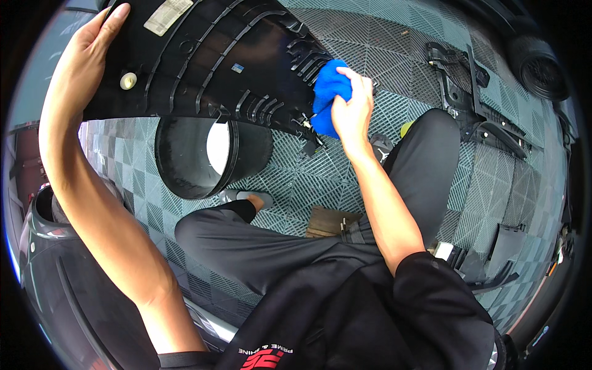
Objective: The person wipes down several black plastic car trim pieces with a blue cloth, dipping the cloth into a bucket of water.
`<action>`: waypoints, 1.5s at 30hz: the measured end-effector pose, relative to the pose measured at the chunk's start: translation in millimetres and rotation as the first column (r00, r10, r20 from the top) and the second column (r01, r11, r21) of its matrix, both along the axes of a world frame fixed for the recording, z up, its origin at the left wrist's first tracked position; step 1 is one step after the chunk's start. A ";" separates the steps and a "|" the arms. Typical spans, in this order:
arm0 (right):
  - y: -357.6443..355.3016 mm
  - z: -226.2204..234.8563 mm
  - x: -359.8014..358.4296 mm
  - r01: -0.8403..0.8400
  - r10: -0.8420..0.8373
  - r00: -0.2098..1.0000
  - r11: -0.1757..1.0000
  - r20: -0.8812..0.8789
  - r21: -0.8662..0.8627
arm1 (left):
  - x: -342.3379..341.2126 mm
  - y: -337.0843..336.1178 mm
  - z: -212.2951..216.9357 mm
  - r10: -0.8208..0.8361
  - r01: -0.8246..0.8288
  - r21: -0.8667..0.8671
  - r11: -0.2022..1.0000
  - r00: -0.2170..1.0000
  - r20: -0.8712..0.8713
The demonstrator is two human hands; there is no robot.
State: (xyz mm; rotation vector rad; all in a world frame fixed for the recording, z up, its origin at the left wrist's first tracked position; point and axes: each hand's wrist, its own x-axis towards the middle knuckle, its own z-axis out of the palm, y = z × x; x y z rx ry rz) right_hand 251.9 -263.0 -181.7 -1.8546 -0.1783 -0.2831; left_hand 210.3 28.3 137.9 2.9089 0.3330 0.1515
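Note:
A large black plastic trim panel [209,46] is held up at the upper left, its ribbed inner side facing me. My left hand [86,58] grips its far left edge, the thumb lying along the rim. A pale sticker [168,16] and a cream-coloured round plug [128,81] show on the panel. At the panel's right end, my right hand [354,114] is closed on a bunched blue cloth [332,89], which touches the panel's edge. The fingertips under the cloth are partly hidden. Small clips [306,126] stick out from the panel's lower right corner.
A black bucket-like container [253,148] lies beneath the panel. Near my legs is a wooden block [330,222]. Black plastic car parts [459,92] lie on the tiled grey floor [394,46] to the right. A dark glossy car body [61,296] is at the lower left.

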 end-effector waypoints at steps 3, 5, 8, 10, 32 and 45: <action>21.0 -11.6 6.6 -0.076 0.074 0.997 0.993 0.019 0.093 | 1.0 -14.4 0.1 0.060 -0.059 -0.027 0.998 0.998 0.002; 39.4 -16.3 4.0 -0.157 0.142 0.984 0.977 0.109 0.144 | 0.9 -10.6 -4.3 0.061 -0.063 0.032 0.998 0.996 0.061; 40.0 -16.3 -8.0 -0.240 0.234 0.969 0.967 0.074 0.087 | -2.5 -11.6 -3.4 0.042 -0.042 -0.006 0.999 0.997 0.068; 28.5 -13.5 3.6 -0.254 0.255 0.963 0.967 0.089 -0.023 | -4.4 -11.9 -2.6 0.027 -0.026 -0.039 0.999 0.999 0.047; 32.5 -12.4 2.8 -0.027 0.023 0.997 0.998 0.074 0.051 | -3.6 -26.8 -1.3 0.058 -0.058 -0.063 0.996 0.998 0.003; 13.9 -18.2 -2.3 0.257 -0.261 0.965 0.944 -0.007 0.207 | -6.5 -17.0 -4.1 0.033 -0.033 0.001 0.999 0.997 0.073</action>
